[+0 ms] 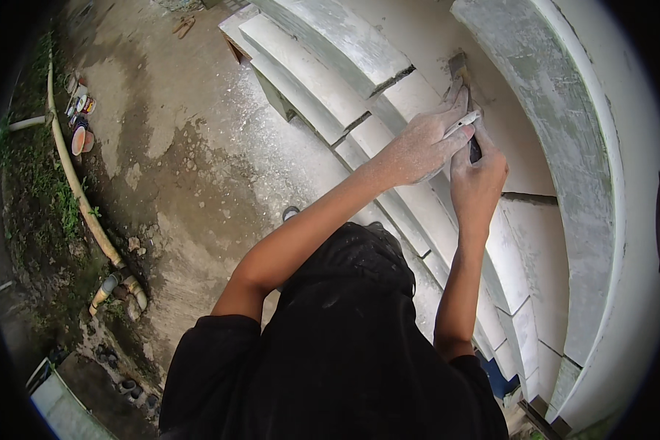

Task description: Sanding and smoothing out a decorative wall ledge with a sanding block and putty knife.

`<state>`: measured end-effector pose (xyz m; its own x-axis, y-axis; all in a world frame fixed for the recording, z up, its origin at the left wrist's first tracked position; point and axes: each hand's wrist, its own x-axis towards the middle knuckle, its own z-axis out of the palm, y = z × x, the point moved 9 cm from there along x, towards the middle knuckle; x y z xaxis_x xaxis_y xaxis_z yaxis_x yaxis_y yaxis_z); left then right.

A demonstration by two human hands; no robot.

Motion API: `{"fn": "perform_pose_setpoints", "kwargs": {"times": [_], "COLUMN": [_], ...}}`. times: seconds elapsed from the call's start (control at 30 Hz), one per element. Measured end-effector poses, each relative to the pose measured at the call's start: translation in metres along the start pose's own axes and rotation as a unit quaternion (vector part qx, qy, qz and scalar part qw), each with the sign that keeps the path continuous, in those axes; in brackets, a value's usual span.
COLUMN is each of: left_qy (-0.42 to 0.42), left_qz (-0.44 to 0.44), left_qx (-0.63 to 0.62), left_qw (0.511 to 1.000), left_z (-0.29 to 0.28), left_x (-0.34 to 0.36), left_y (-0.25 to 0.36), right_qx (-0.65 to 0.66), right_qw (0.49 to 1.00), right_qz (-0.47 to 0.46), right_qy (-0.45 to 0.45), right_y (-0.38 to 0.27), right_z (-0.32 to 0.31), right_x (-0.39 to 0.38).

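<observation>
Both my hands, coated in pale dust, are together at the upper right over the stepped white structure (330, 92). My right hand (480, 176) is closed around the dark handle of a flat-tipped hand tool (458, 67). The tool's broad tip points away from me and lies against or just over the pale surface; whether it is a scraper or a brush is unclear. My left hand (429, 143) reaches across from the left, its fingers closed against the tool beside the right hand. A small white piece (465, 121) shows by its thumb, too small to name.
A curved grey-white band (576, 147) rises on the right. Dark gaps run between the white panels. White powder (279, 154) covers the concrete floor at left. Further left are a long pipe (73, 183), plants and several small containers (81, 139). Sandals (184, 27) lie at the far top.
</observation>
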<state>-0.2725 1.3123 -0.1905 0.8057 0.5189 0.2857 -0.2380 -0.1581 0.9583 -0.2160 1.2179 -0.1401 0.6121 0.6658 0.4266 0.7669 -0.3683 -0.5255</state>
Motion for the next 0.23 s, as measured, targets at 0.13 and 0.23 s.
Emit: {"fn": "perform_pose_setpoints", "kwargs": {"times": [0.13, 0.23], "left_qy": [0.028, -0.093], "left_qz": [0.004, -0.091], "left_qx": [0.025, -0.005], "left_qw": [0.999, 0.992], "left_z": [0.004, 0.007], "left_x": [0.015, 0.005], "left_y": [-0.001, -0.002], "right_qx": [-0.078, 0.034], "right_qw": [0.995, 0.995], "right_qz": [0.057, 0.08], "right_qy": [-0.027, -0.053], "right_y": [0.003, 0.015], "right_z": [0.013, 0.012], "right_x": [0.018, 0.011]}}
